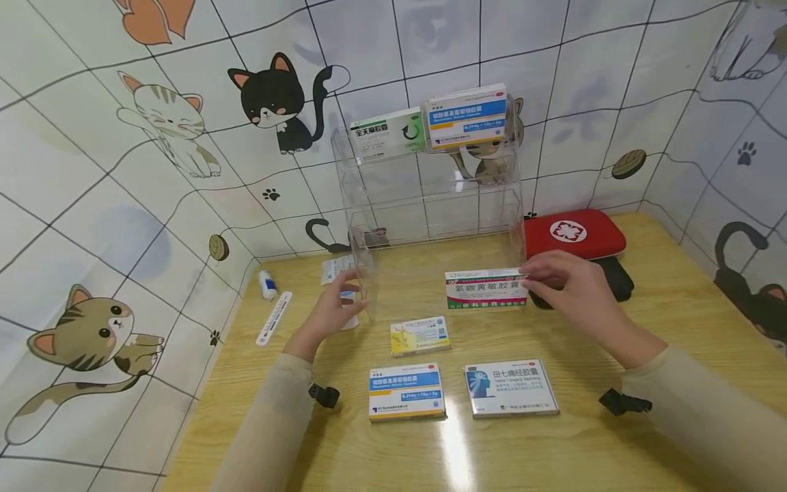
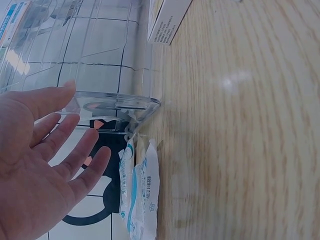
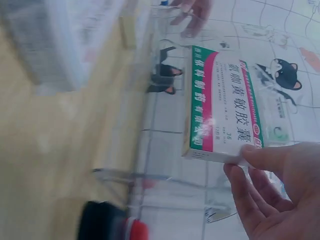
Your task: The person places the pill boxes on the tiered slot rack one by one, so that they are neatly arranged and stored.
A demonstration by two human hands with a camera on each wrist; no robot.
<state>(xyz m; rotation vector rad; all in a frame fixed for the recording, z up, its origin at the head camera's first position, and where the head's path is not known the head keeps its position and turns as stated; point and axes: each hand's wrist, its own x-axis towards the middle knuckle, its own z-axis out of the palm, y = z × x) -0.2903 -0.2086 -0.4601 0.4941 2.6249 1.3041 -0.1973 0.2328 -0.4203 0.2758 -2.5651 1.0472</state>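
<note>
My right hand (image 1: 568, 280) pinches one end of a white medicine box (image 1: 486, 290) with green and magenta bands, held up in front of the clear acrylic rack (image 1: 436, 205). In the right wrist view the thumb and fingers grip the box (image 3: 220, 102) by its edge. Beside the rack's left side panel is my left hand (image 1: 332, 307), holding nothing; its fingers are spread in the left wrist view, near the clear panel (image 2: 120, 100). On the rack's top tier stand a green-and-white box (image 1: 387, 135) and a blue-and-white box (image 1: 467, 117).
On the table lie a small yellow box (image 1: 421, 336), another blue-and-white box (image 1: 406, 392) and a white-and-teal box (image 1: 512, 388). A red case (image 1: 574, 232) and a black pouch (image 1: 615, 279) sit at the right. White packets (image 2: 142, 190), a thermometer-like strip (image 1: 274, 318) and a small bottle (image 1: 267, 285) lie left.
</note>
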